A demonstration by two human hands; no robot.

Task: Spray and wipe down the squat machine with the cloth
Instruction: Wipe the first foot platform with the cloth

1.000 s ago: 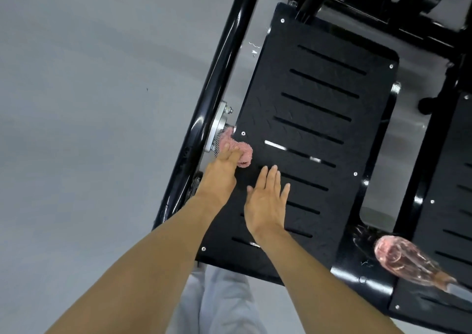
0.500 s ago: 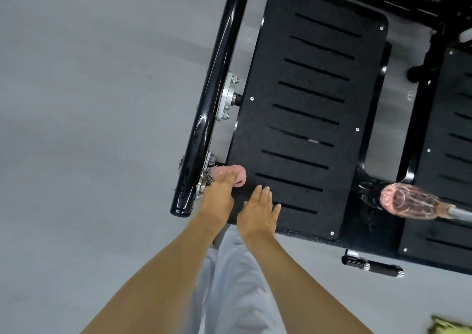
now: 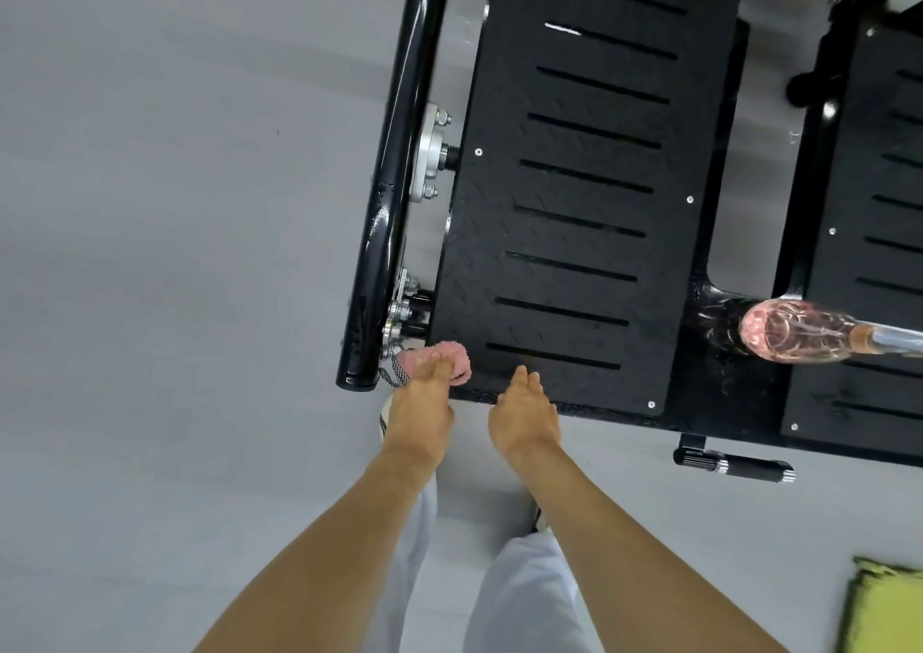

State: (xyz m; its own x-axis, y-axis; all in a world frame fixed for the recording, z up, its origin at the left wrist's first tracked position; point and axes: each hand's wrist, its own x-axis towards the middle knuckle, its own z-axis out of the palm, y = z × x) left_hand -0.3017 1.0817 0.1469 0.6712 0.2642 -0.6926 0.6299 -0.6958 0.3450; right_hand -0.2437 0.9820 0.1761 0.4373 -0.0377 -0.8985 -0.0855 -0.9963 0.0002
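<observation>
- Left hand (image 3: 419, 408): fingers curled over the bunched pink cloth (image 3: 442, 359), holding it down on the near-left corner of the footplate (image 3: 574, 233).
- Right hand (image 3: 524, 415): fingers straight and close together, tips resting on the footplate's near edge. It holds nothing.
- Risk: the cloth sits right at the corner, so a stroke outward could carry it off the footplate.
- Risk: the cloth's grey mesh end hangs just left of the corner, close to the bolts (image 3: 399, 313), and may snag on them.
- Risk: a bunched cloth covers little, so the slots and the far end of the footplate may be missed.
- Risk: the spray bottle (image 3: 789, 330) is on the frame just right of the footplate; I cannot tell whether it is upright or lying. A wide sweep could knock it.
- Around: a yellow-green rag (image 3: 884, 602) lies nearer than the footplate, to its right.
- Around: a black peg (image 3: 734, 467) juts out beside the near-right corner.
- In the way: the tube rail (image 3: 394, 178) runs along the left edge and crowds the hand there.
</observation>
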